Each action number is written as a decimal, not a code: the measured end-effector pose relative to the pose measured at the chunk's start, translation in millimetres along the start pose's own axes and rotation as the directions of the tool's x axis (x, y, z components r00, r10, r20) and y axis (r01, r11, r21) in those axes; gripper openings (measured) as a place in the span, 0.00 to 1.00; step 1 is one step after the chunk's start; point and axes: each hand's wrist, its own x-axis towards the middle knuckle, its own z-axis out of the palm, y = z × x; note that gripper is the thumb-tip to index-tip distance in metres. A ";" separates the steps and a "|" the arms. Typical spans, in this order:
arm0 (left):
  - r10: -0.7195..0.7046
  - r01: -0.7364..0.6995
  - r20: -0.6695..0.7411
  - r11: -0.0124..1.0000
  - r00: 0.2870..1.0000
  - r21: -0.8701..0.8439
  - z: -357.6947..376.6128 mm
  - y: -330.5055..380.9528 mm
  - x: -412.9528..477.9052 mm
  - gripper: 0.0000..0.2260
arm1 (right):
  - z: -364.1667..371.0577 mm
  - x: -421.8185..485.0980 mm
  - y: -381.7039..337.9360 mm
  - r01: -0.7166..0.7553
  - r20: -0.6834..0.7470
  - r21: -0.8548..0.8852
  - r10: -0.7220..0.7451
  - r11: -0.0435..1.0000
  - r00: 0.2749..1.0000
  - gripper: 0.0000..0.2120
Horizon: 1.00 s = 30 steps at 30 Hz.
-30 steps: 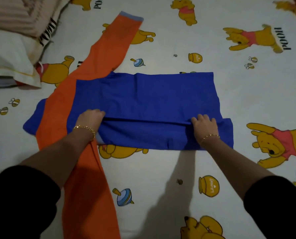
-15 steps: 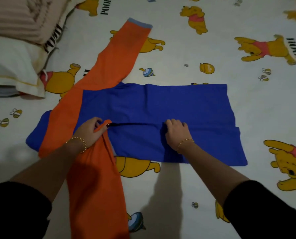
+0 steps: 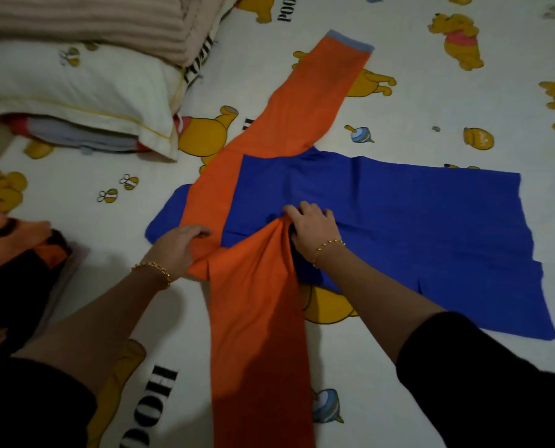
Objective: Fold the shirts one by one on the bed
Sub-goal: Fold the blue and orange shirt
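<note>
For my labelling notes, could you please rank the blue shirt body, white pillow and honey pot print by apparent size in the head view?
1. blue shirt body
2. white pillow
3. honey pot print, smallest by far

Matt cloth shirt (image 3: 399, 221) – smooth; printed cotton-like sheet (image 3: 431, 101); ribbed plush blanket (image 3: 85, 24).

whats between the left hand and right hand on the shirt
Between the left hand and right hand lies the bunched top of the near orange sleeve, seen in the head view.
</note>
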 end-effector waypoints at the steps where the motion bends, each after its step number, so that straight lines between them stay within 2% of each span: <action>1: 0.011 -0.012 0.058 1.000 0.998 0.014 -2.2 -8.6 -3.1 0.20 | -0.7 3.1 -4.7 0.001 -0.013 -0.017 -0.001 1.000 1.000 0.22; 5: 0.098 -0.122 0.241 0.989 0.966 0.086 -7.0 -22.8 -8.2 0.28 | -4.9 9.7 -13.9 -0.017 -0.057 -0.091 0.012 0.996 0.998 0.20; 9: 0.197 -0.229 0.285 0.970 0.938 0.082 -10.2 -27.1 -12.8 0.28 | -8.2 11.3 -15.3 -0.058 -0.062 -0.115 0.051 0.992 0.997 0.18; 12: 0.190 -0.230 0.307 0.968 0.932 0.100 -14.7 -36.0 -20.2 0.28 | -12.5 12.1 -17.3 -0.092 -0.048 -0.094 0.087 0.991 0.995 0.18; 16: 0.153 -0.242 0.366 0.947 0.918 0.211 -17.5 -41.5 -27.6 0.32 | -14.6 11.1 -23.7 -0.125 -0.051 -0.057 0.122 0.991 0.991 0.18; 18: 0.120 -0.183 0.275 0.959 0.954 0.217 -16.1 -37.3 -27.8 0.25 | -13.6 9.9 -26.1 -0.151 -0.036 -0.012 0.150 0.989 0.988 0.18; 20: 0.026 -0.038 0.084 0.988 0.996 0.151 -14.9 -31.0 -21.3 0.18 | -13.3 9.8 -26.6 -0.225 -0.027 0.054 0.226 0.973 0.974 0.17; 22: -0.099 0.100 -0.112 0.995 0.989 0.000 -14.9 -27.2 -6.8 0.16 | -15.2 12.2 -25.0 -0.321 -0.051 0.172 0.333 0.932 0.941 0.16; 23: -0.147 0.140 -0.161 0.989 0.976 -0.052 -15.2 -26.4 3.1 0.15 | -16.6 14.6 -23.6 -0.355 -0.072 0.238 0.381 0.904 0.922 0.17; 27: -0.264 0.252 -0.166 0.963 0.950 -0.093 -13.1 -24.8 53.6 0.15 | -13.9 35.5 -11.5 -0.394 -0.102 0.499 0.504 0.772 0.858 0.16; 30: -0.343 0.334 -0.088 0.937 0.935 -0.104 -7.6 -28.6 75.6 0.14 | -5.5 40.5 -5.2 -0.416 0.003 0.665 0.555 0.621 0.832 0.15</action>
